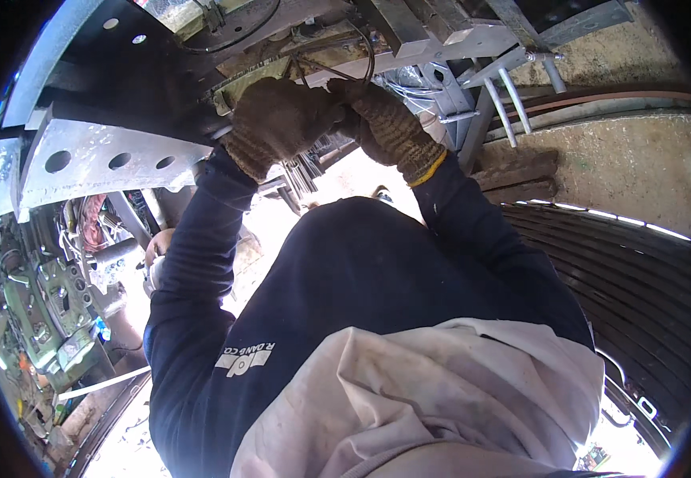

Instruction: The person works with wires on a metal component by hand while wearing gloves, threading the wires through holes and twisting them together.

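Note:
My left hand (277,118), in a worn brown work glove, is raised at the upper middle with its back toward me and its fingers curled in. Close beside it is my right hand (379,119), in a matching knit glove with a yellow cuff edge, its fingers bent toward the left one. The two gloves almost meet, and whatever lies between them is hidden. A thin dark cable (371,49) runs down to the right glove from above. Just behind the gloves are dirty metal beams (325,70). A perforated grey steel plate (94,151) stands left of my left wrist.
Grey tubular metal legs (512,99) stick out at the upper right before a stained wall (600,163). Dark corrugated sheeting (624,279) fills the right side. A green machine (50,311) stands among clutter at the left. Pale cloth (417,398) lies over my dark clothing.

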{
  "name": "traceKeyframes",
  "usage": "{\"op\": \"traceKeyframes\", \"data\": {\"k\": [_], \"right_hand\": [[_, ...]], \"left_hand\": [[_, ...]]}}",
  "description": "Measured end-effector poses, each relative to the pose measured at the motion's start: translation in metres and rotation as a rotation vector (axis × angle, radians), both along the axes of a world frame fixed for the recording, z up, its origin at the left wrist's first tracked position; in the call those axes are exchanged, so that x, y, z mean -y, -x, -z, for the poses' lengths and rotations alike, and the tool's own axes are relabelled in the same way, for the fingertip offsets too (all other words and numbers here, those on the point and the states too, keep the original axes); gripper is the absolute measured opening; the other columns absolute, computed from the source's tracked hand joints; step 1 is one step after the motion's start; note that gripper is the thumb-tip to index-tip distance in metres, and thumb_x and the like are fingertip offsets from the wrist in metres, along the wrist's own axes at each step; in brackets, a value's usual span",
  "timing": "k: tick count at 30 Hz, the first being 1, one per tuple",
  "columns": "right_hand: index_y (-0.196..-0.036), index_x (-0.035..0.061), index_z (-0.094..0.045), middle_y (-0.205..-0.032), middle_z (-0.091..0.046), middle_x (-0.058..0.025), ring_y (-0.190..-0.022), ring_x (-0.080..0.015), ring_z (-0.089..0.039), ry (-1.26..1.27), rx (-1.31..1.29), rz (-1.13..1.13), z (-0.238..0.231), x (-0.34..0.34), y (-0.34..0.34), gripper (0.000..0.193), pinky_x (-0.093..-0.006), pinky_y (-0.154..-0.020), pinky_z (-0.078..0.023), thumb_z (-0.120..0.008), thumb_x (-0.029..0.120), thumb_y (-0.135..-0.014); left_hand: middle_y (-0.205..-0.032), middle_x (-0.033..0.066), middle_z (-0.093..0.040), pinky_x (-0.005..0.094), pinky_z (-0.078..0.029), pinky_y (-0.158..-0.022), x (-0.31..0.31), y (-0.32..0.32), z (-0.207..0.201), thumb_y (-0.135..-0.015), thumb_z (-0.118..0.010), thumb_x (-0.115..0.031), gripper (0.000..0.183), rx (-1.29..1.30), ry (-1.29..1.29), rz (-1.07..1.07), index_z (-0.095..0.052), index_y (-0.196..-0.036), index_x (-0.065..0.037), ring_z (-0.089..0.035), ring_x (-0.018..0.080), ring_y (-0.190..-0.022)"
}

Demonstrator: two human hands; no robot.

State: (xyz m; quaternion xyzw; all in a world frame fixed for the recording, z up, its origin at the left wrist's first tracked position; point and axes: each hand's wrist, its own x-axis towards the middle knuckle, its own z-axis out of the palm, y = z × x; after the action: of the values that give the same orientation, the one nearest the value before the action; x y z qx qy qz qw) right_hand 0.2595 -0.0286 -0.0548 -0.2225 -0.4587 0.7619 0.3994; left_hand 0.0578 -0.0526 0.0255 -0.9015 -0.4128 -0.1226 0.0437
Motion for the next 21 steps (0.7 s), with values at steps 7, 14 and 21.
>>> {"op": "traceKeyframes", "data": {"k": [7,14,21], "right_hand": [[-0.102,0.0009,-0.066,-0.09,-0.073,-0.0082,-0.08,-0.0173,-0.071,0.087,0.096,0.185,0.001,0.007,0.018,0.039,-0.0314,-0.071,-0.058,-0.067,0.039,-0.097],[-0.123,0.0015,-0.063,-0.107,-0.069,-0.0067,-0.094,-0.0156,-0.068,0.139,0.018,0.148,0.005,0.016,0.016,0.048,-0.0317,-0.082,-0.057,-0.065,0.043,-0.099],[-0.126,0.0048,-0.061,-0.125,-0.066,-0.0105,-0.116,-0.0238,-0.063,0.618,-0.217,0.069,0.028,-0.017,-0.001,0.038,-0.0399,-0.103,-0.053,-0.063,0.034,-0.102]], "left_hand": [[-0.079,0.0053,-0.069,0.0416,-0.051,-0.067,-0.013,0.02,0.007,-0.093,-0.067,-0.029,0.018,0.119,-0.001,0.101,-0.072,-0.086,-0.014,-0.066,0.0277,-0.071],[-0.069,0.0063,-0.067,0.0415,-0.052,-0.056,-0.013,0.013,-0.001,-0.095,-0.061,-0.04,0.028,0.091,0.009,0.144,-0.071,-0.083,-0.016,-0.066,0.0285,-0.063],[-0.065,0.0077,-0.066,0.0428,-0.054,-0.056,0.0,-0.043,0.005,-0.097,-0.057,-0.042,0.031,0.002,0.006,-0.299,-0.073,-0.095,-0.016,-0.069,0.0299,-0.061]]}}
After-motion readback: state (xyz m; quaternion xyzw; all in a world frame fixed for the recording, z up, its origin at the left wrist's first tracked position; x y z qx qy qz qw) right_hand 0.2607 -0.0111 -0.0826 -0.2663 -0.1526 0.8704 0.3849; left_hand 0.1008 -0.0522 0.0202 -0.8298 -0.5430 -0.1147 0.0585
